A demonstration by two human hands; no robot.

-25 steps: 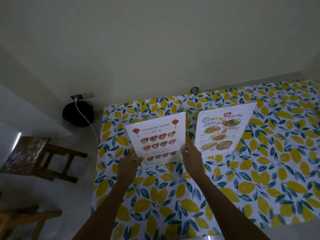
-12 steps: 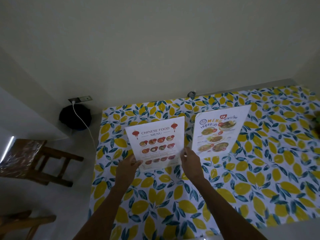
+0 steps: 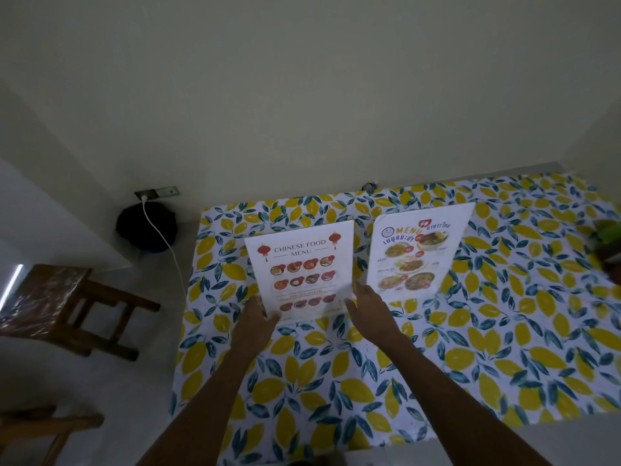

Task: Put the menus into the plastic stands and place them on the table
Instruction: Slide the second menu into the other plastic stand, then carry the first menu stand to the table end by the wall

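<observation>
Two menus stand upright in clear plastic stands on the table with the lemon-print cloth [image 3: 504, 331]. The Chinese food menu [image 3: 302, 274] is on the left and the Thai menu [image 3: 416, 253] stands just right of it, untouched. My left hand [image 3: 253, 319] grips the Chinese menu stand at its lower left corner, thumb over the front. At the stand's lower right edge is my right hand [image 3: 369, 307], fingers up along that edge and thumb toward the base.
A wooden stool [image 3: 67, 307] and part of another [image 3: 40, 428] stand on the floor left of the table. A black bag [image 3: 147, 227] lies under a wall socket [image 3: 157, 193] with a white cable. A green and dark object [image 3: 610, 243] sits at the table's right edge.
The Chinese menu stand stays between my hands and has hardly shifted beside the Thai menu. My right hand's fingers have stretched out along the edge. My view has tilted slightly.
</observation>
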